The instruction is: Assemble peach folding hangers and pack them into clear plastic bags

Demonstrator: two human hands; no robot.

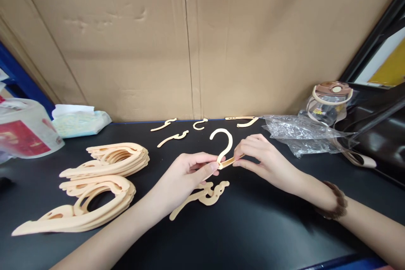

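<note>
My left hand (pixel 190 173) pinches the stem of a cream plastic hanger hook (pixel 222 143), whose curved top stands upright above my fingers. My right hand (pixel 262 158) pinches a short cream strip (pixel 230 161) that meets the bottom of the hook. Both hands hover just above the black table (pixel 253 228). Under my left hand lies a flat cream hanger arm piece (pixel 202 196). A stack of cream hanger parts (pixel 95 185) sits to the left.
Several small cream parts (pixel 174 137) lie scattered near the cardboard wall (pixel 190 42). Crumpled clear plastic (pixel 297 135) and a lidded bottle (pixel 329 101) sit at the right. A tissue pack (pixel 79 120) and a white container (pixel 25 130) are at the left.
</note>
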